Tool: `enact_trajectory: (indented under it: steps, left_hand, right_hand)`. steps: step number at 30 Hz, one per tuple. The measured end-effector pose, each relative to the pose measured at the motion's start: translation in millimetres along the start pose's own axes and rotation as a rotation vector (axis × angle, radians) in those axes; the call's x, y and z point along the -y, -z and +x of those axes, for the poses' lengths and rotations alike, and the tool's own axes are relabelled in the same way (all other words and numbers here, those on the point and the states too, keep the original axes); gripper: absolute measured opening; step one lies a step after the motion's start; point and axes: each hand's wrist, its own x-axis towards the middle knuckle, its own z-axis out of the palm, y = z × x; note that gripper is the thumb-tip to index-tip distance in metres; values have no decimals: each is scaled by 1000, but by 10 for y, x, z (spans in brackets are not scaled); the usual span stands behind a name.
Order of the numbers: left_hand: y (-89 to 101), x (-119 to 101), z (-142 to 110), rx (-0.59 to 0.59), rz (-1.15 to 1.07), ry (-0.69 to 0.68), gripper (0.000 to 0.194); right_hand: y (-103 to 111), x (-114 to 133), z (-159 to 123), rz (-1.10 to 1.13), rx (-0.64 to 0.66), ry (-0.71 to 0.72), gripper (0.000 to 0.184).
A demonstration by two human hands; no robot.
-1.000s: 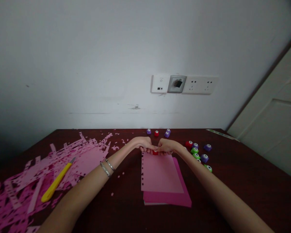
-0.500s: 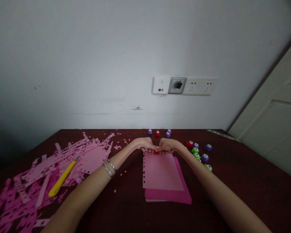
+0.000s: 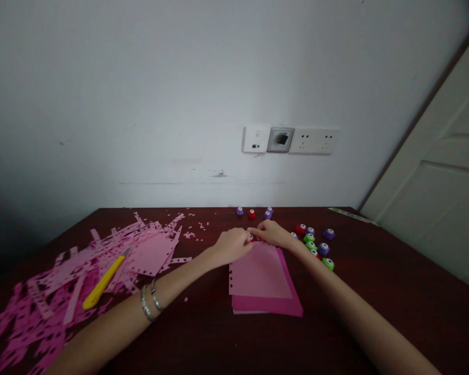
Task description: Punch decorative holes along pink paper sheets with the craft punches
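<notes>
A small red craft punch (image 3: 252,238) sits at the far edge of a light pink paper sheet (image 3: 260,276), mostly covered by my fingers. My left hand (image 3: 233,245) is closed over the sheet's far left corner, its fingertips partly hidden. From the other side, my right hand (image 3: 270,233) is closed around the punch, index finger reaching across it. Dark punched holes run down the sheet's left edge. Beneath it lies a darker pink sheet (image 3: 268,304), with a white edge showing below.
A yellow craft knife (image 3: 103,284) lies on a heap of punched pink paper strips (image 3: 50,307) at left. Purple, green and red punches (image 3: 309,238) cluster at right; several stand by the wall. Tiny pink cutouts (image 3: 189,235) dot the dark table. Sockets (image 3: 291,140) are on the wall.
My left hand has come nearer and turned away from its press on the punch, its wrist lower. My right hand has opened its fist slightly, index finger extended. The view has shifted slightly.
</notes>
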Motion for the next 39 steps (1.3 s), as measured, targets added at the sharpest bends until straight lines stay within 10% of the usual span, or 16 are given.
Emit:
enact_trajectory:
  steps: [6, 39]
  left_hand:
    - [-143, -208, -456, 24, 254, -335, 27]
    - [-268, -288, -670, 122, 325, -242, 46]
  right_hand:
    - [-4, -79, -85, -67, -83, 222, 27]
    - [-136, -177, -46, -118, -65, 404, 26]
